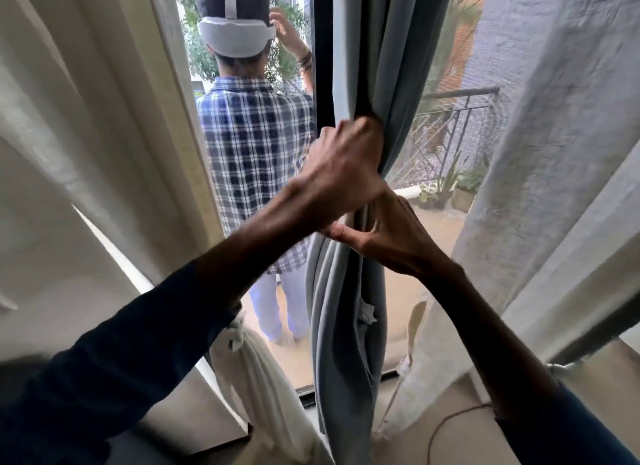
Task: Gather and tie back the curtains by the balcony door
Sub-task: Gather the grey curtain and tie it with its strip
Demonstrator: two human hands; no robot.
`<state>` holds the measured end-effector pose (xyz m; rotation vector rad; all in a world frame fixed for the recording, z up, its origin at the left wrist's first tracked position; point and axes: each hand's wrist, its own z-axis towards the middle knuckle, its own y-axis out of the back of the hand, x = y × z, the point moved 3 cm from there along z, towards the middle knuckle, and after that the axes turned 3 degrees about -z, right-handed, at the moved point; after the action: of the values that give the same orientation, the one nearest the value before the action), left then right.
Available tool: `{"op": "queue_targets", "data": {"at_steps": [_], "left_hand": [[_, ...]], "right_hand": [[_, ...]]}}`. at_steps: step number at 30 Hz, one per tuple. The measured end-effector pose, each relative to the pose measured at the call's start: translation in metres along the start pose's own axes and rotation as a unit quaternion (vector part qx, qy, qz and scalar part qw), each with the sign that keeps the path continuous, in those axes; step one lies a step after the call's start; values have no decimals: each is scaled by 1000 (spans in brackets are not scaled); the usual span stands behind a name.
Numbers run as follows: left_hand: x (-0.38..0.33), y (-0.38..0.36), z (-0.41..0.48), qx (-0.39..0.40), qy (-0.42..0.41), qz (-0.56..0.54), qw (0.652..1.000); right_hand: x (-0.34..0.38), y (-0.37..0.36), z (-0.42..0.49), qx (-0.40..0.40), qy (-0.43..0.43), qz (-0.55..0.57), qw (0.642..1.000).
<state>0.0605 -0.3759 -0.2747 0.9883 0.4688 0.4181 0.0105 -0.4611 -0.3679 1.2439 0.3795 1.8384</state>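
A grey-blue curtain point(346, 326) hangs bunched in front of the balcony door's dark frame point(322, 48). My left hand point(341, 163) is clenched round the gathered folds at mid height. Just below it, my right hand point(384, 236) wraps the same bunch, thumb pointing left and fingers curled behind the fabric. A sheer pale curtain point(540, 152) hangs at the right. A cream curtain point(86, 118) hangs at the left, its lower end knotted point(239, 333).
A person in a checked shirt point(256, 145) and a white headset stands on the balcony beyond the open gap, back turned. A metal railing point(450, 125) and potted plants point(443, 190) lie outside. A thin cable point(446, 426) runs across the floor at lower right.
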Motion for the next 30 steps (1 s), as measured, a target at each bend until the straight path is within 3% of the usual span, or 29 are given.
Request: {"op": "queue_targets", "data": {"at_steps": [3, 5, 9, 12, 16, 19, 26, 30], "left_hand": [[1, 2, 1, 114, -35, -79, 990], [4, -1, -1, 111, -63, -119, 985], [19, -21, -16, 60, -104, -210, 970], [29, -35, -30, -41, -123, -282, 950], [47, -58, -36, -147, -6, -409, 900], [57, -73, -37, -146, 41, -384, 911], [60, -99, -53, -118, 55, -304, 944], [60, -117, -63, -88, 70, -203, 973]], "right_hand": [[-15, -1, 7, -67, -35, -62, 995], [-26, 2, 10, -104, -52, -59, 991], [-42, 10, 15, -120, -51, -13, 991], [-52, 8, 20, -89, -42, 1, 995], [-52, 7, 19, -35, -12, 78, 996], [-47, 5, 14, -16, 26, 84, 996], [-51, -11, -4, 35, -17, -27, 999], [-56, -29, -19, 38, -39, -69, 996]]}}
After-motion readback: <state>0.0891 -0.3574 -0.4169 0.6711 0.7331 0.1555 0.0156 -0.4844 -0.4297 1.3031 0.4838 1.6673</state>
